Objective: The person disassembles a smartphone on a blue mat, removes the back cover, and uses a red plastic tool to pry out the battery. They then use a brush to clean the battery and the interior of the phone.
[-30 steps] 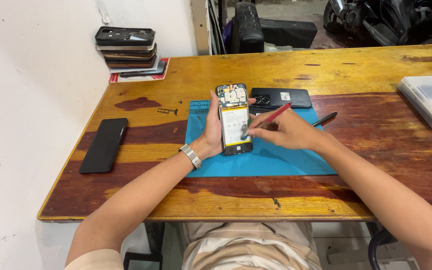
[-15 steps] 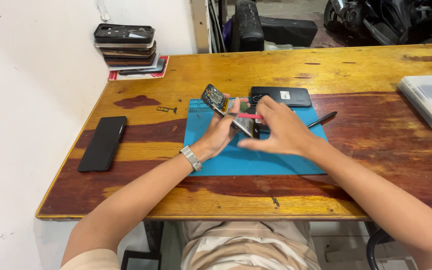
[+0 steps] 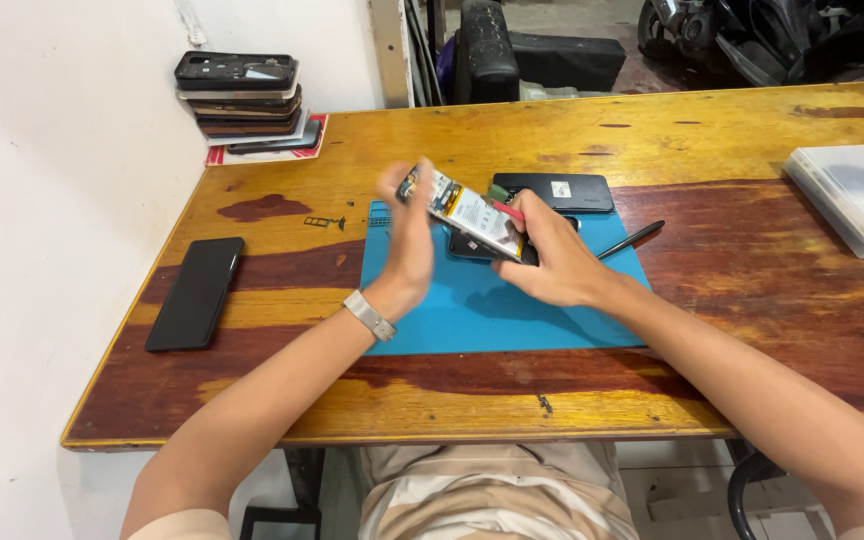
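The blue work mat (image 3: 497, 305) lies at the middle of the wooden table (image 3: 712, 330), and everything sits around it. Just above the mat's middle, the person's right hand (image 3: 552, 262) grips the opened phone (image 3: 472, 217), fingers wrapped round its lower end, with a thin red tool (image 3: 509, 211) pinched against it. The phone is lifted clear of the mat and tilted, its exposed battery and boards facing up. The left hand (image 3: 407, 245) stands at the mat's left edge, palm turned toward the phone's upper end, fingers loosely spread; it is blurred, and I cannot tell whether it touches the phone. A metal watch strap (image 3: 369, 315) circles that wrist. A black stylus (image 3: 630, 239) rests at the mat's far right corner. A black back cover (image 3: 553, 191) lies just beyond the mat. Well left of the mat lies a black phone (image 3: 195, 292). Far left of the mat, a stack of phones (image 3: 242, 100) stands by the wall. Well right lies a clear plastic box (image 3: 852, 195).
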